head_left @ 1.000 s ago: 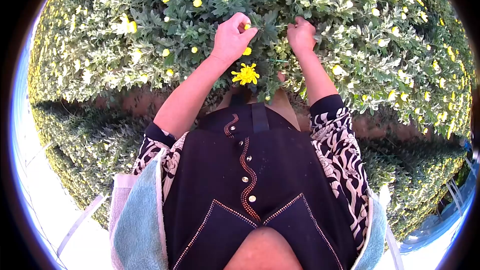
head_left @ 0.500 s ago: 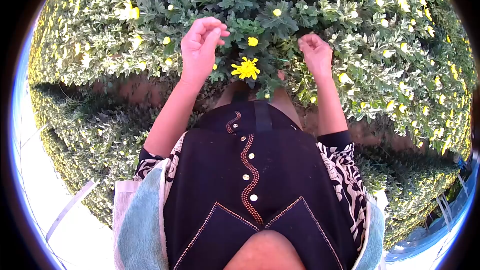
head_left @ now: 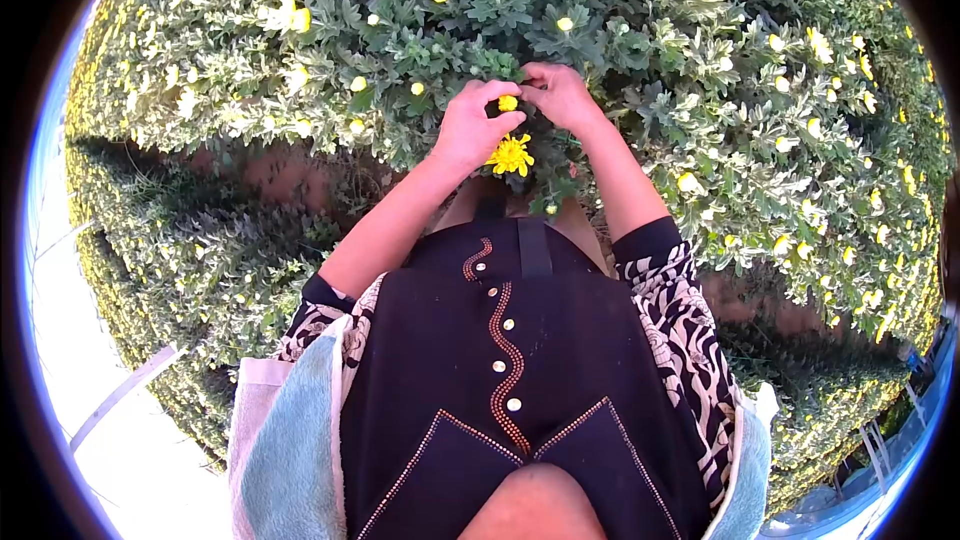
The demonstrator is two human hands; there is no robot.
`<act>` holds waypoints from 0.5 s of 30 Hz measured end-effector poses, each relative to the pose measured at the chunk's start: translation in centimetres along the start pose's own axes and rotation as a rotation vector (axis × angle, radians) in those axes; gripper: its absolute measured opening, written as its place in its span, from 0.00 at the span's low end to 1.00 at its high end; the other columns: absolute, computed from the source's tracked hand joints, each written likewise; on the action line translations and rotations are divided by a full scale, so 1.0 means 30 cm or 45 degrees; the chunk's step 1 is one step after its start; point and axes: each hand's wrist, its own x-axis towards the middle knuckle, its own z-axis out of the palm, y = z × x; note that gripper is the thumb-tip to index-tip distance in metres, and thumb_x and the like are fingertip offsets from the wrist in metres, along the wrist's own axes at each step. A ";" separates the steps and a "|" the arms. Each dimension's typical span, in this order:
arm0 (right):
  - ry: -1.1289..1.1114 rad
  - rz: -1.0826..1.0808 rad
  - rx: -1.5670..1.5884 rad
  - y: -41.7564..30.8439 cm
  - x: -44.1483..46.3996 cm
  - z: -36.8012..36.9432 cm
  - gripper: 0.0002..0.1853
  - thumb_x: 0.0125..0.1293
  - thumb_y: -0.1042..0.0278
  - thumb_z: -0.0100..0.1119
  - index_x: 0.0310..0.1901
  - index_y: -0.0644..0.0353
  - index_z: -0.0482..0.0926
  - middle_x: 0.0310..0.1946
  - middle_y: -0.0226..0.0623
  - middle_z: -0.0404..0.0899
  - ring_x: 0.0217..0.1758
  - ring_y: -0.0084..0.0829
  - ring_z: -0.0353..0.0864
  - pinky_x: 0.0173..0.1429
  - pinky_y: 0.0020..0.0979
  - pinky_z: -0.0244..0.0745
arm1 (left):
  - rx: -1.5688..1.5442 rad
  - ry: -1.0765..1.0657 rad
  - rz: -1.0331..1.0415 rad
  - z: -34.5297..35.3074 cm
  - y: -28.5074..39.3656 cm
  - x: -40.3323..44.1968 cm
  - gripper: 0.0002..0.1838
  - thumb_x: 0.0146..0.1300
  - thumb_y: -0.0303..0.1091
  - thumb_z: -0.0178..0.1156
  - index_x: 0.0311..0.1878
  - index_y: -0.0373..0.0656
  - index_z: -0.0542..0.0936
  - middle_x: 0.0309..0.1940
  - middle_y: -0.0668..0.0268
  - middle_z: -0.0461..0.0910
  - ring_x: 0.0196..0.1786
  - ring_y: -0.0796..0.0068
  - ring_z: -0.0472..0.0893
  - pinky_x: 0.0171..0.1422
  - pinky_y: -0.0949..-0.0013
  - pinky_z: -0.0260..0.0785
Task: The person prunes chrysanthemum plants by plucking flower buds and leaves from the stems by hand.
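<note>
A small yellow chrysanthemum bud (head_left: 508, 103) sits between the two hands. My left hand (head_left: 468, 127) curls around it, with thumb and forefinger on either side. My right hand (head_left: 562, 100) meets it from the other side, its fingers bent and drawn together close to the bud; what lies in its fingertips is hidden. Just below the left thumb is an open yellow chrysanthemum flower (head_left: 511, 156), partly behind the hand. Dark green leaves (head_left: 500, 8) surround the bud.
Dense chrysanthemum plants (head_left: 690, 70) with several yellow buds spread ahead and to both sides. Strips of brown soil (head_left: 285, 178) run between the rows. A light blue towel-like cloth (head_left: 290, 430) hangs at my left side.
Both hands have come together from either side of the plant to the small yellow bud. The view has shifted slightly, so the flowers appear lower and farther right.
</note>
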 end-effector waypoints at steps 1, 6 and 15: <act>0.039 -0.002 -0.039 0.038 0.021 0.017 0.09 0.58 0.71 0.64 0.41 0.61 0.83 0.33 0.39 0.85 0.35 0.31 0.84 0.44 0.32 0.77 | 0.059 0.018 0.041 0.007 -0.001 -0.003 0.17 0.56 0.27 0.67 0.50 0.41 0.81 0.43 0.64 0.80 0.42 0.75 0.79 0.49 0.72 0.71; 0.236 0.114 0.054 0.130 0.038 0.058 0.11 0.58 0.73 0.63 0.44 0.59 0.83 0.34 0.34 0.85 0.36 0.26 0.83 0.45 0.29 0.76 | -0.170 -0.046 -0.015 0.034 -0.011 -0.020 0.10 0.58 0.27 0.66 0.42 0.38 0.79 0.34 0.71 0.78 0.38 0.84 0.73 0.44 0.76 0.68; 0.122 0.448 0.394 0.229 0.085 0.040 0.13 0.63 0.67 0.66 0.46 0.63 0.80 0.39 0.32 0.85 0.37 0.23 0.82 0.47 0.25 0.76 | -0.324 -0.177 -0.021 -0.002 -0.035 -0.038 0.07 0.61 0.26 0.64 0.42 0.38 0.78 0.34 0.73 0.79 0.36 0.87 0.72 0.42 0.78 0.68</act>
